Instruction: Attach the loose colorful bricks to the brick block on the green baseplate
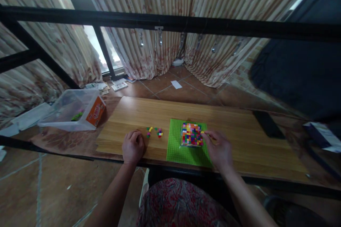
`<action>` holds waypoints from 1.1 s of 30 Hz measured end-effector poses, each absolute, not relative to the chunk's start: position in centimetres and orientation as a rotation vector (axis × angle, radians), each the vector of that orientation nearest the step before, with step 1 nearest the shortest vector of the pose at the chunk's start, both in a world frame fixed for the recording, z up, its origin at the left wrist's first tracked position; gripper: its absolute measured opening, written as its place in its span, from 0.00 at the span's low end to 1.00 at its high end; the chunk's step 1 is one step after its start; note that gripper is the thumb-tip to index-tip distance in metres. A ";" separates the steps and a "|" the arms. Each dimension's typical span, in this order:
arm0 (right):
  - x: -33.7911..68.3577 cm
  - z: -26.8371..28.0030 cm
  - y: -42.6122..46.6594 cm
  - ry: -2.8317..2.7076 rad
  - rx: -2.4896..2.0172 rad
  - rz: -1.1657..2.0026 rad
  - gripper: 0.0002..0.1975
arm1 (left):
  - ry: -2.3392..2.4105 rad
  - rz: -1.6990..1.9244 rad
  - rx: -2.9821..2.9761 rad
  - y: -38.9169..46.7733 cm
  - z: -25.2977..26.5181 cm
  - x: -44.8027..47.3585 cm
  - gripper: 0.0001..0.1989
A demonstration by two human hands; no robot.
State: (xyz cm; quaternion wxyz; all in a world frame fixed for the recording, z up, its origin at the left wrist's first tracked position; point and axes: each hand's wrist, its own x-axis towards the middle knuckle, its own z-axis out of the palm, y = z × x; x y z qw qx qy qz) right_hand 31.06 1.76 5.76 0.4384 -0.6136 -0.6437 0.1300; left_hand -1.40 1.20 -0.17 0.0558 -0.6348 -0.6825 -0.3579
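Note:
A square block of many-coloured toy bricks (pixel 191 135) stands on a green baseplate (pixel 174 149) on the wooden board. At its right side my right hand (pixel 220 149) is closed in a pinch, with a small yellow brick (pixel 202 132) at the fingertips, against or very near the block's edge. My left hand (pixel 133 147) rests on the board left of the baseplate, its fingers curled in; whatever is inside them, if anything, is hidden. Between that hand and the baseplate lie several loose small bricks (pixel 160 133) in mixed colours.
A clear plastic bin (pixel 66 124) with an orange label and some green pieces inside stands left of the board (pixel 149 108). A dark phone-like slab (pixel 268 124) lies at the right end. Dark metal bars (pixel 170 22) cross in front of the curtains.

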 end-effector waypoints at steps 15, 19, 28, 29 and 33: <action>31.6 4.0 4.8 -1.606 -1.578 0.351 0.21 | -2.072 -1.078 -1.915 1.4 -0.5 -1.6 0.07; 31.6 3.9 4.5 -1.599 -1.577 0.371 0.22 | -2.079 -1.088 -1.914 1.4 -0.4 -1.5 0.07; 32.1 3.5 4.6 -1.476 -1.628 0.583 0.25 | -2.073 -1.102 -1.914 1.3 -0.1 -1.3 0.08; 32.0 3.5 4.8 -1.432 -1.626 0.620 0.24 | -2.074 -1.102 -1.915 1.3 -0.1 -1.3 0.08; 31.6 3.2 5.7 -1.249 -1.562 0.780 0.23 | -2.095 -1.090 -1.902 1.3 -0.3 -1.3 0.08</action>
